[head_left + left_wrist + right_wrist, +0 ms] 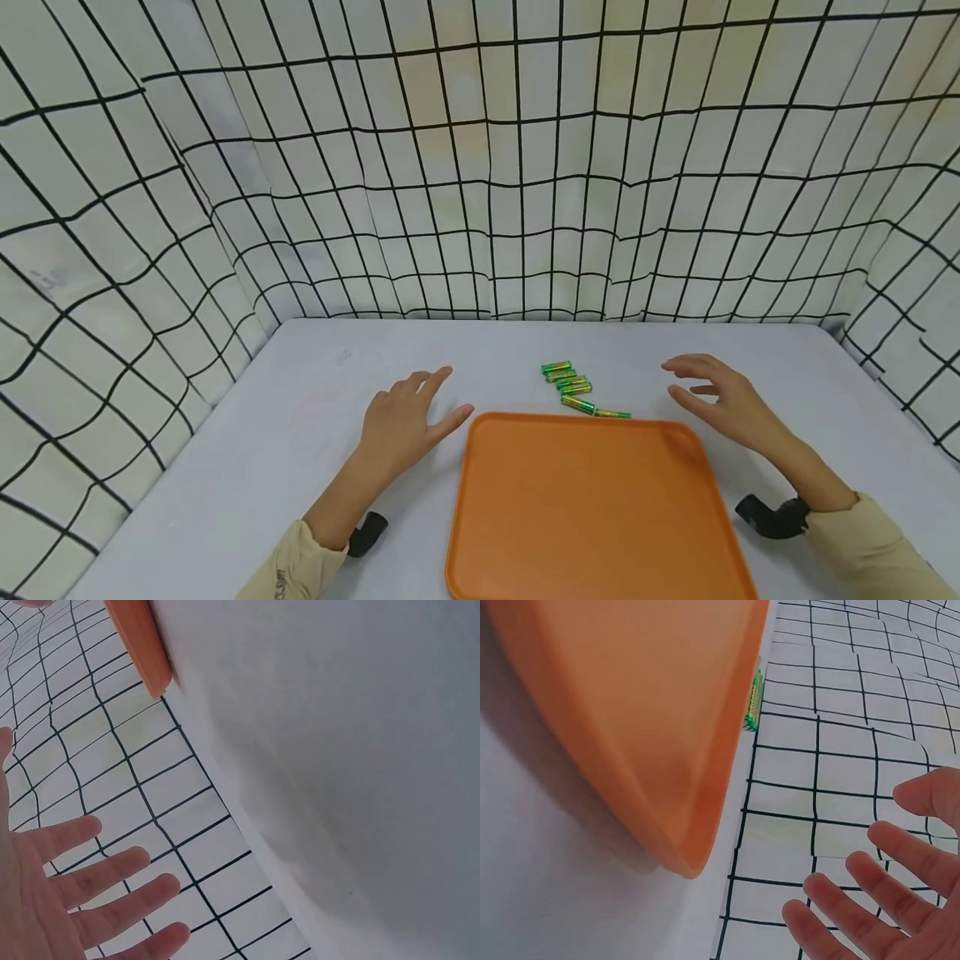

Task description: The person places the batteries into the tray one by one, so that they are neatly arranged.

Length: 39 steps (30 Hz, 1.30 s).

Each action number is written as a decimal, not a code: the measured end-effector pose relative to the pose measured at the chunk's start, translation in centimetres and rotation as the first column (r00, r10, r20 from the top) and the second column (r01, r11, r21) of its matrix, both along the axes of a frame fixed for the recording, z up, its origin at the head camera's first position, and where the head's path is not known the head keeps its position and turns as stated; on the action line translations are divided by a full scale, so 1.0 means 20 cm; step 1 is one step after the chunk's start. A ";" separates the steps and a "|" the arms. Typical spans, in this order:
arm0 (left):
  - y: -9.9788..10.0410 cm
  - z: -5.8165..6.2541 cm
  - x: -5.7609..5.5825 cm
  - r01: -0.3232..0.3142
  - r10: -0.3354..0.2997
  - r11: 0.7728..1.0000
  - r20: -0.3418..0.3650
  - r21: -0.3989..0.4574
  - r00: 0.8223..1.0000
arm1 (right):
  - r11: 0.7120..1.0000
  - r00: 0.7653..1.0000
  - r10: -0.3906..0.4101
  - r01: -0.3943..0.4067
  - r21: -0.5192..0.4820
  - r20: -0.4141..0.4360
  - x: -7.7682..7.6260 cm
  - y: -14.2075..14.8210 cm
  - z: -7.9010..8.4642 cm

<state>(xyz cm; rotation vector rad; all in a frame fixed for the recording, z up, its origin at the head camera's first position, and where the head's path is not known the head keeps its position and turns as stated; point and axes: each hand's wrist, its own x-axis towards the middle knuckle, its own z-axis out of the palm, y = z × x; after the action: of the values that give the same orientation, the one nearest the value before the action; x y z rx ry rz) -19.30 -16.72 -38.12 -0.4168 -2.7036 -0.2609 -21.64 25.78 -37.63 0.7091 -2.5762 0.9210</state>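
Tan sleeves [296,560] enter along the bottom of the head view, nearest the camera, with a black wrist piece [367,535] beside each cuff. Ahead of the left one, the left hand [396,427] hovers over the white worktop [322,358], just beside the far left corner of an orange tray [592,500]; its grip is wide, with only air between thumb and forefinger. On the other side, the right hand [727,404] hangs near the far right corner, fingers bent loosely toward the middle, its grip fairly wide and likewise around air. The tray shows its smooth orange floor inside a low raised rim. Outside it, past the far edge, lie six small green-and-gold batteries [574,382]: four side by side in a slightly staggered stack, then two lying nearly end to end close to the rim; whether those touch it I cannot tell. Behind everything rises a white wall [536,200] lined with a black grid. From the left wrist, four fingers spread apart, palm showing, the thumb mostly cut off at the edge, with a piece of the tray's side above. From the right wrist, a tray corner looms large, some batteries peek past its edge, and thumb and fingers stand well separated.
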 end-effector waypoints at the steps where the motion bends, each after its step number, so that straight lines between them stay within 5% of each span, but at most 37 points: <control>1: 0.00 0.00 0.00 0.011 -0.011 1.000 -0.015 0.001 1.000 | 1.000 1.000 0.002 -0.002 -0.002 -0.004 -0.01 0.00 0.00; 7: 0.00 0.03 0.00 0.058 -0.058 0.998 -0.057 -0.001 0.997 | 0.999 0.999 0.037 -0.037 -0.021 -0.019 -0.03 -0.02 0.04; 13: 0.02 0.05 0.02 0.081 -0.081 0.997 -0.016 0.002 0.997 | 0.999 0.999 0.035 -0.034 -0.028 0.028 -0.06 -0.04 0.08; 19: 0.02 0.06 0.04 0.085 -0.094 0.992 0.097 0.095 0.991 | 0.998 0.991 0.044 -0.037 -0.060 0.127 -0.10 -0.06 0.08; 25: 0.01 0.07 0.08 0.095 -0.150 0.970 0.239 0.225 0.959 | 0.986 0.980 0.119 -0.098 -0.133 0.159 -0.13 -0.08 0.07; 29: -0.01 0.07 0.10 0.125 -0.236 0.938 0.328 0.324 0.915 | 0.967 0.959 0.203 -0.164 -0.195 0.198 -0.15 -0.10 0.05; 34: -0.04 0.07 0.09 0.205 -0.435 0.847 0.418 0.490 0.798 | 0.944 0.927 0.284 -0.225 -0.243 0.245 -0.18 -0.11 0.04; 39: -0.06 0.06 0.08 0.228 -0.519 0.807 0.470 0.544 0.714 | 0.936 0.911 0.315 -0.252 -0.247 0.267 -0.21 -0.12 0.03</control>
<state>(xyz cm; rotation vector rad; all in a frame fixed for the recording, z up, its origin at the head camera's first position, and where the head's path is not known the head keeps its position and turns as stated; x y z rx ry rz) -17.64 -17.95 -36.89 -0.8824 -2.9676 -1.3337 -25.77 23.37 -36.99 0.9667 -2.6164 1.4737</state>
